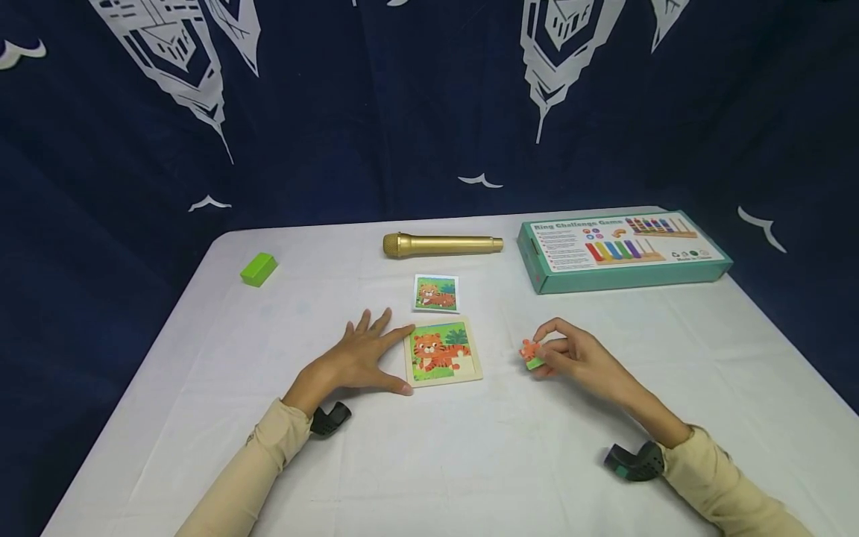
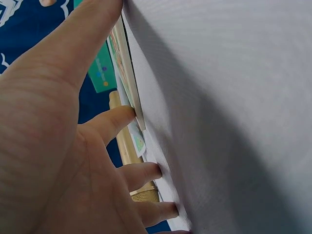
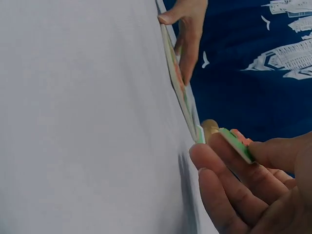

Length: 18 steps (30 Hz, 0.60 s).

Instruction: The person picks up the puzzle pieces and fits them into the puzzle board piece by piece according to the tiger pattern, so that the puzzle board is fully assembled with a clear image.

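Observation:
A small wooden jigsaw puzzle (image 1: 443, 352) with a tiger picture lies on the white table; its lower right corner shows bare wood. The left hand (image 1: 359, 358) spreads its fingers at the puzzle's left side, index fingertip at the upper left corner and thumb tip at the lower left. To the right of the puzzle, the right hand (image 1: 580, 362) pinches an orange and green puzzle piece (image 1: 530, 352) between thumb and fingers, held above the table. In the right wrist view the piece (image 3: 236, 145) shows edge-on, with a green face and a pale underside.
Behind the puzzle lies a card (image 1: 436, 293) with the same tiger picture. Farther back are a gold microphone (image 1: 443, 245) and a teal Ring Challenge Game box (image 1: 624, 250). A green block (image 1: 258, 269) sits at the back left. A dark blue curtain (image 1: 376, 112) hangs behind the table.

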Motion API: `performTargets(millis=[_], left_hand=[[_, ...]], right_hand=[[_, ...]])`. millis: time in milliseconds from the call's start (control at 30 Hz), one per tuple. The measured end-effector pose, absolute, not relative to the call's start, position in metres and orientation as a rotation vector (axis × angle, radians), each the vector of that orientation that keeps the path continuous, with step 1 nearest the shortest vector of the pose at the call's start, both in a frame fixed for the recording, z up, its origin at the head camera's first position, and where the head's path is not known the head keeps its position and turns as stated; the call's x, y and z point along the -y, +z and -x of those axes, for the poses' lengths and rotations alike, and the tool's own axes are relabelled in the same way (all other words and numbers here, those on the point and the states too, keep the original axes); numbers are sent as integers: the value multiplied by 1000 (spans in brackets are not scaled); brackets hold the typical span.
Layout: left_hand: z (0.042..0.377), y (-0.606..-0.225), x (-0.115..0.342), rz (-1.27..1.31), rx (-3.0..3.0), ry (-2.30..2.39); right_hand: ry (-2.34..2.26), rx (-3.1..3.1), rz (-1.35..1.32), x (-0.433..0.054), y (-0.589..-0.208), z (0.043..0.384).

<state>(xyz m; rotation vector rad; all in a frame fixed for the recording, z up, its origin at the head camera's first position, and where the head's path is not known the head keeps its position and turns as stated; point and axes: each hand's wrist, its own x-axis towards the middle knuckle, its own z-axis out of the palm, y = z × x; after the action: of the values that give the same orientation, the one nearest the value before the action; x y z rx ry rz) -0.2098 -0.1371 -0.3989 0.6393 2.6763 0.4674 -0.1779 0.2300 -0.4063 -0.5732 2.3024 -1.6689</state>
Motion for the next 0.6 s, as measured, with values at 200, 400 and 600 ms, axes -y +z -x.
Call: performTargets(millis=[200,400,600], left_hand=[[210,-399,137,-634,-2677,471],[209,-399,137,-631,-2676,481],[209,-399,138,-633,-2678,477]], right_hand=[[-1595,-2291,538,-216,-414,180],[-1549,-2306,590,-206,-416,183],[-1564,-2209,636,-197,-417,186]])
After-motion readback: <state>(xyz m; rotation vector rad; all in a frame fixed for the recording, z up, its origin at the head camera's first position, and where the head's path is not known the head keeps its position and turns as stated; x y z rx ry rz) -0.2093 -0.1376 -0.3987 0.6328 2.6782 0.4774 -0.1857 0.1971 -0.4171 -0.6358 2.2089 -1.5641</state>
